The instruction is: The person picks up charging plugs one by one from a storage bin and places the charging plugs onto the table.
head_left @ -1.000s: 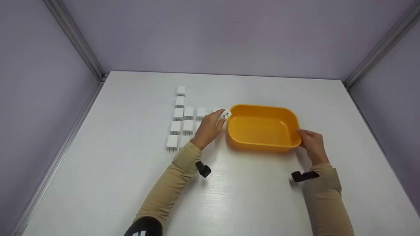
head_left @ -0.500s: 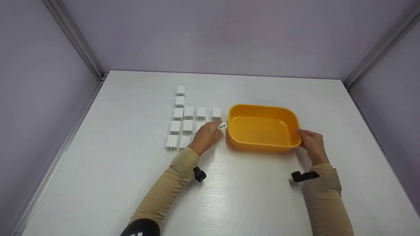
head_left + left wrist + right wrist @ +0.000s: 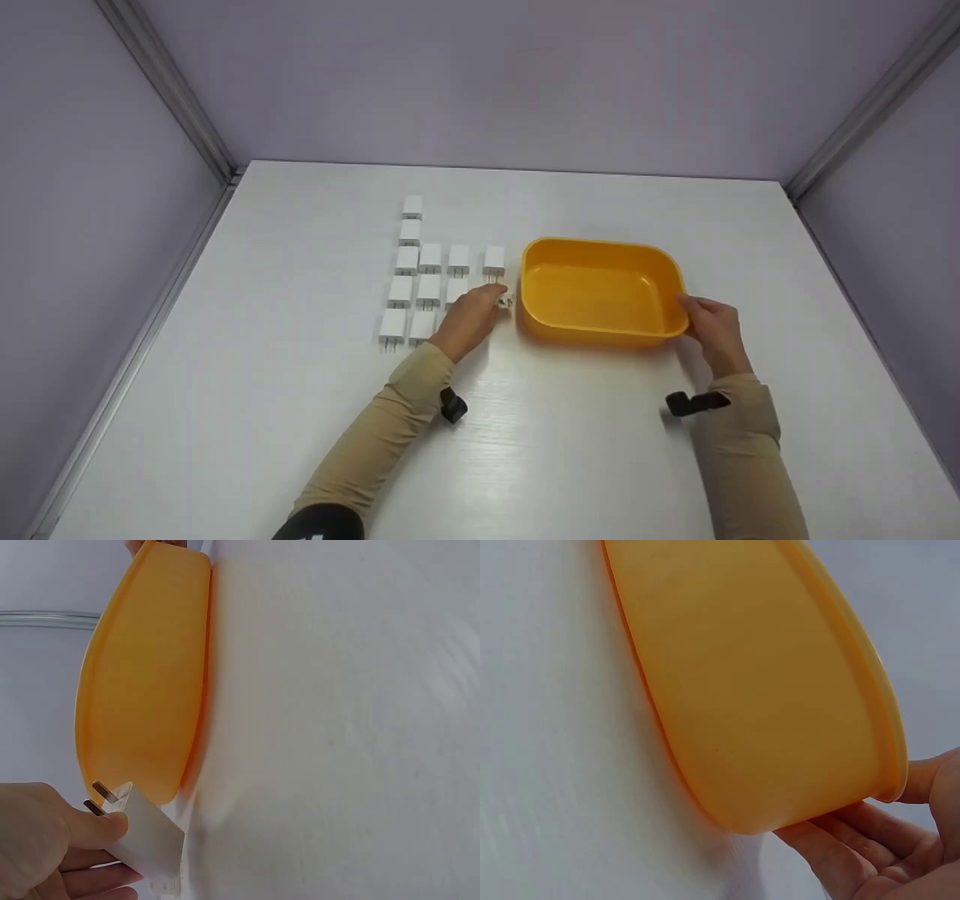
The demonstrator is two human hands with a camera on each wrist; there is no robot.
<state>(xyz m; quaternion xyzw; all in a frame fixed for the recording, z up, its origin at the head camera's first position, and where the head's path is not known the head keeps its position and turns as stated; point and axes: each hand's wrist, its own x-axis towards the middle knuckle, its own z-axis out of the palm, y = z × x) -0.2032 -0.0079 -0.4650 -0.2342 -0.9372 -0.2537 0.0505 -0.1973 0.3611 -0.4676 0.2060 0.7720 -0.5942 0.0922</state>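
Observation:
In the head view my left hand [image 3: 471, 319] pinches a white charger plug [image 3: 150, 836] low over the table, just left of the yellow basin [image 3: 600, 296]. The left wrist view shows the thumb across this plug, with its two flat metal prongs [image 3: 103, 793] pointing up and left. My right hand [image 3: 714, 330] grips the basin's right end, thumb at the rim and fingers under the outer wall in the right wrist view. No objects show inside the basin. Left of it, more white charger plugs [image 3: 428, 289] lie in rows, some partly hidden by my left hand.
One charger plug [image 3: 494, 259] lies between the others and the basin, just beyond my left hand. The white table [image 3: 570, 435] meets pale walls [image 3: 510, 90] at the back and sides.
My left hand has come nearer to me and slightly left with its charger plug, going down toward the table. A plug lying behind it is now uncovered. The right hand and basin stay put.

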